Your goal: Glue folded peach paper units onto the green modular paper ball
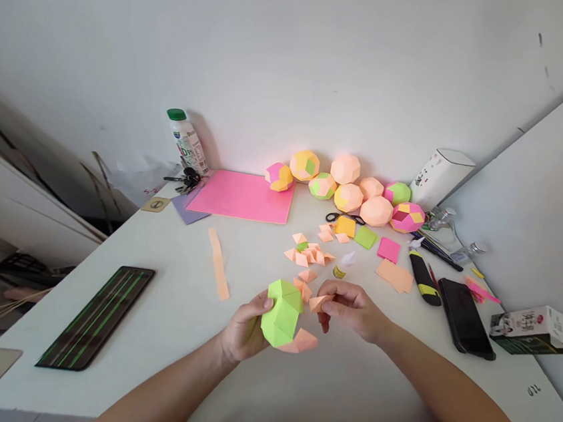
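My left hand [245, 331] is closed on a partly built paper ball [281, 315], bright green with peach pieces at its lower right. Between the thumb and fingers of my right hand [351, 310] is a folded peach paper piece [319, 303], just right of the ball. Whether the piece touches the ball I cannot tell. Beyond my hands lies a loose pile of folded peach pieces [310, 254] with a green one among them. A small glue bottle [343, 264] stands just past my right hand.
Finished paper balls [376, 210] line the wall, with scissors [345, 218] before them. A pink sheet [243, 195] and a white bottle [188, 141] are at the back left. On the right lie a utility knife [424, 278], a phone [466, 318] and a carton [535, 330]; a dark striped tablet-like object [96, 319] is left.
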`<state>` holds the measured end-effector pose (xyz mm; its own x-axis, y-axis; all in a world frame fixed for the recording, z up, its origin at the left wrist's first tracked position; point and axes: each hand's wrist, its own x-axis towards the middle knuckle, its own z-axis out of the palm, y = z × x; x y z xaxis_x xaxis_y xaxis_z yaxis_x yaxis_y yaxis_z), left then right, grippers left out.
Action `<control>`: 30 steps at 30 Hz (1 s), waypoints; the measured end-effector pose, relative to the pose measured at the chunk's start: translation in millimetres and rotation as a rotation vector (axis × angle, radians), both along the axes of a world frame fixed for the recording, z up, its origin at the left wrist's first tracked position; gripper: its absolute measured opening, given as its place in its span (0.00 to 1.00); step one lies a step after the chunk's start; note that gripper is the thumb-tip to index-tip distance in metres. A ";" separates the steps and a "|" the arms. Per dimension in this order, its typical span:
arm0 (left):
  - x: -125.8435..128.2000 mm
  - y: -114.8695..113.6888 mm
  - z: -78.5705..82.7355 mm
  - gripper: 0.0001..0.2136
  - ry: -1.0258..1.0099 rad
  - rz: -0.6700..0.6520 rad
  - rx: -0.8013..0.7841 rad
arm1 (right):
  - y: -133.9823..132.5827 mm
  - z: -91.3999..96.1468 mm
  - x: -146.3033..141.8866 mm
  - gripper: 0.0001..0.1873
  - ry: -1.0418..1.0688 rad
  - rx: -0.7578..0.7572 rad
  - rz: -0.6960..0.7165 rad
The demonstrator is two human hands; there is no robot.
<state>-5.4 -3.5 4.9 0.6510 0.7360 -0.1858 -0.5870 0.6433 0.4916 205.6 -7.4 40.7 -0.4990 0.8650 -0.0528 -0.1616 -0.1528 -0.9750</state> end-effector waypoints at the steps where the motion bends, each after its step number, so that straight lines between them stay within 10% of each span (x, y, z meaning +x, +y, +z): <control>1: 0.2 0.0 0.2 0.12 -0.005 -0.003 -0.005 | -0.2 -1.2 -0.7 0.08 0.024 -0.008 0.019; 30: 6.5 1.1 -0.6 0.11 0.088 0.036 -0.061 | -3.4 -17.6 -7.0 0.13 0.001 -0.406 -0.011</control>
